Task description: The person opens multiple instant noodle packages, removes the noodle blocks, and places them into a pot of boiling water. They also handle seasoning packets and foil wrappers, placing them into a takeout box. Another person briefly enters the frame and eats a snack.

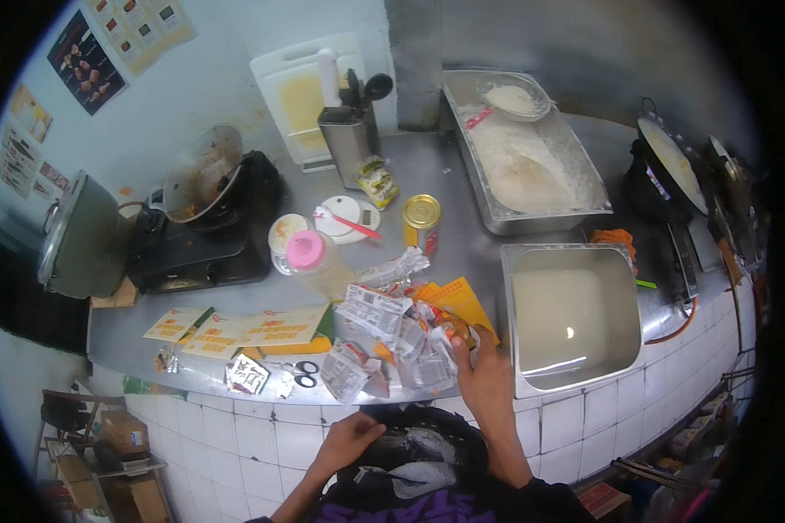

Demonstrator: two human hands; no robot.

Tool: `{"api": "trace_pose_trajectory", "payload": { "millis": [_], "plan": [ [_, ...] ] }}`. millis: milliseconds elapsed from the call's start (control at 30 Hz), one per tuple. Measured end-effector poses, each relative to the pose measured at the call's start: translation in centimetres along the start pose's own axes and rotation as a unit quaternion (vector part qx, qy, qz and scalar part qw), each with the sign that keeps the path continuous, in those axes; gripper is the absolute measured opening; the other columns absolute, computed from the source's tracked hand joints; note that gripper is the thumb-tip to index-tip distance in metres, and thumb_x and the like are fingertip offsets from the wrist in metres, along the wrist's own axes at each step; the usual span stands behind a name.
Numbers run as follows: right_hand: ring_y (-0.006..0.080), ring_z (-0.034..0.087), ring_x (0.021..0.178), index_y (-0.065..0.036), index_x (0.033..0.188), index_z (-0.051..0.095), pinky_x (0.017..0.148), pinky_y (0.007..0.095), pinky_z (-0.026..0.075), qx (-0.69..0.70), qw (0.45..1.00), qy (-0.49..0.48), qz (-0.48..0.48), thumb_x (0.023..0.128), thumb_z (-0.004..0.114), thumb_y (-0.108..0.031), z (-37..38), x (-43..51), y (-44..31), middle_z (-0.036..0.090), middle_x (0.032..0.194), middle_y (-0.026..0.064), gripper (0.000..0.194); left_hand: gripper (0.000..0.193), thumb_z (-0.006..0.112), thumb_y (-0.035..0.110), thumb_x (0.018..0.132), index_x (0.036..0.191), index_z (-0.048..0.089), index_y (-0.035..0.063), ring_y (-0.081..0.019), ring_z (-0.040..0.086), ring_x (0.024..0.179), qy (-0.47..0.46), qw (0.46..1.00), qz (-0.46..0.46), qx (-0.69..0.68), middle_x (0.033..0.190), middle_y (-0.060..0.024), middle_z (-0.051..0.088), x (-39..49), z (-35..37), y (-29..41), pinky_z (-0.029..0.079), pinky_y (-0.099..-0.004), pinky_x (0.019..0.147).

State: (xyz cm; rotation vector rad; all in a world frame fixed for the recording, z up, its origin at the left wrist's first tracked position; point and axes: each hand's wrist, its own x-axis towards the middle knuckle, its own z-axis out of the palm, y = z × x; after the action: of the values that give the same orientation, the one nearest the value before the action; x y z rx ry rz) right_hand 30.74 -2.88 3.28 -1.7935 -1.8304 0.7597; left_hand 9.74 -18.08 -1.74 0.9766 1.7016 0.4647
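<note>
My right hand [484, 372] reaches onto the steel counter, its fingers on a crumpled wrapper [448, 337] at the right side of a pile of empty packets [386, 320]. Whether the fingers grip it is hard to tell. Held low before my body, just off the counter's front edge, my left hand [350, 441] has its thumb and forefinger close together, with nothing visible in them. Flat printed cartons [248, 330] lie left of the pile, with scissors [306, 374] and a silver sachet [248, 374] in front. A squeeze bottle with a pink lid [306, 250] stands behind the pile.
Right of the pile is a steel tub of cloudy liquid [572, 320]; behind it, a steel tray of flour [530, 163]. A yellow tin [422, 219], a kitchen scale [360, 225] and a knife holder [350, 137] stand mid-counter. A pan [203, 176] sits on the black stove [196, 255] at left.
</note>
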Motion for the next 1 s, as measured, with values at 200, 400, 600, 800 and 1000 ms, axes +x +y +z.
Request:
{"api": "trace_pose_trajectory", "payload": {
  "millis": [200, 400, 600, 800, 1000],
  "plan": [
    [0.0470, 0.060, 0.097, 0.001, 0.128, 0.048, 0.082, 0.0488, 0.049, 0.021, 0.998, -0.057, 0.003, 0.089, 0.063, -0.017, 1.3, -0.6, -0.2, 0.059, 0.110, 0.0285, 0.046, 0.050, 0.076, 0.010, 0.077, 0.120, 0.051, 0.0007, -0.0329, 0.065, 0.073, 0.268, 0.959, 0.024, 0.093, 0.090, -0.0192, 0.065, 1.5, -1.6, -1.8, 0.051, -0.0399, 0.065],
    [0.0434, 0.057, 0.103, 0.001, 0.129, 0.044, 0.084, 0.0474, 0.049, -0.022, 0.998, -0.023, -0.051, 0.086, 0.065, -0.013, 2.5, -1.6, 0.3, 0.053, 0.116, 0.0258, 0.050, 0.018, 0.063, 0.010, 0.086, 0.098, 0.065, -0.0035, -0.0322, 0.063, 0.062, 0.297, 0.943, 0.084, 0.126, 0.070, -0.0187, 0.063, 4.3, -5.5, 0.5, 0.047, -0.0402, 0.058],
    [0.0397, 0.060, 0.096, 0.001, 0.114, 0.051, 0.082, 0.0464, 0.051, 0.021, 0.985, 0.072, -0.154, 0.085, 0.063, -0.013, 3.2, 0.0, -0.3, 0.058, 0.105, 0.0232, 0.035, 0.025, 0.066, 0.008, 0.084, 0.107, 0.064, -0.0019, -0.0296, 0.064, 0.061, 0.234, 0.955, 0.123, 0.137, 0.077, -0.0194, 0.067, 3.9, -5.6, 2.0, 0.049, -0.0389, 0.059],
    [0.0393, 0.065, 0.093, -0.002, 0.122, 0.054, 0.078, 0.0477, 0.052, -0.056, 0.976, -0.205, -0.054, 0.085, 0.065, -0.028, 5.9, 2.2, -1.5, 0.066, 0.098, 0.0227, 0.047, 0.059, 0.073, 0.006, 0.078, 0.132, 0.051, 0.0034, -0.0301, 0.067, 0.071, 0.056, 0.984, 0.086, 0.143, 0.088, -0.0161, 0.069, 2.5, -4.3, 2.0, 0.052, -0.0368, 0.070],
    [0.0368, 0.066, 0.090, -0.008, 0.128, 0.053, 0.071, 0.0501, 0.052, -0.086, 0.978, -0.188, -0.023, 0.083, 0.068, -0.029, 7.3, 2.5, -0.3, 0.066, 0.098, 0.0202, 0.052, 0.076, 0.076, 0.012, 0.077, 0.143, 0.040, 0.0056, -0.0212, 0.067, 0.071, 0.025, 0.984, 0.053, 0.171, 0.087, -0.0098, 0.071, 1.4, -5.3, 2.6, 0.052, -0.0331, 0.071]
  ]
}}
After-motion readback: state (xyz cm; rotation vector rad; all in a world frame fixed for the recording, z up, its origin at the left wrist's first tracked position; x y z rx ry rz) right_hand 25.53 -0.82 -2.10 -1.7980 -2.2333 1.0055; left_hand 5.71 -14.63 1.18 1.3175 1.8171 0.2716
